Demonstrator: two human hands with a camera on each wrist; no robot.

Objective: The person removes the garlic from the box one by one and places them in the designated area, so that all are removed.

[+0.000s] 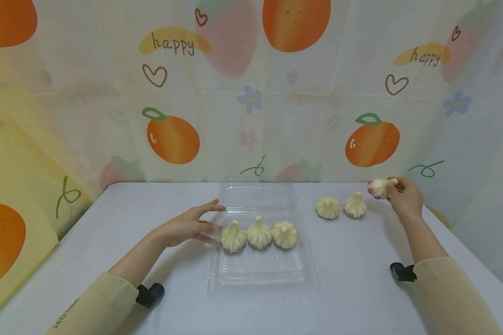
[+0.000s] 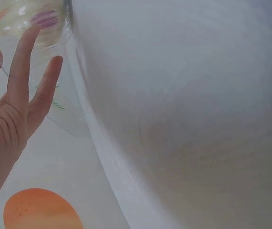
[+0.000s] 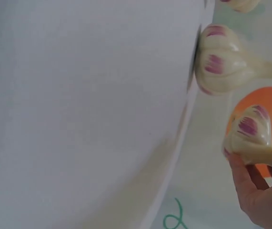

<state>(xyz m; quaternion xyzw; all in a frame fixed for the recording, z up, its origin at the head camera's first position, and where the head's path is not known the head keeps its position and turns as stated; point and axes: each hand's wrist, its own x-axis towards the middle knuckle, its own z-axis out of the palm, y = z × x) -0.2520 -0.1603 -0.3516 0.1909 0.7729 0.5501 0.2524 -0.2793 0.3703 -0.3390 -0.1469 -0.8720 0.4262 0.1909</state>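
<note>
A garlic bulb (image 1: 378, 188) with purple streaks is pinched by its stem in my right hand (image 1: 405, 199), raised above the table's far right; the right wrist view shows the same bulb (image 3: 248, 133) between thumb and fingers. My left hand (image 1: 188, 228) spreads its fingers at the left side of a clear plastic clamshell box (image 1: 264, 278), which lies with its lid folded back. Contact with the box is hard to tell. Inside stand a left bulb (image 1: 233, 239), a middle bulb (image 1: 259, 235) and a right bulb (image 1: 284, 236) in a row.
Two more garlic bulbs stand on the table right of the box, one (image 1: 328, 208) nearer to it and one (image 1: 355, 206) closer to my right hand. A white cloth covers the table (image 1: 352, 288). Behind it hangs a fruit-printed curtain (image 1: 293, 111).
</note>
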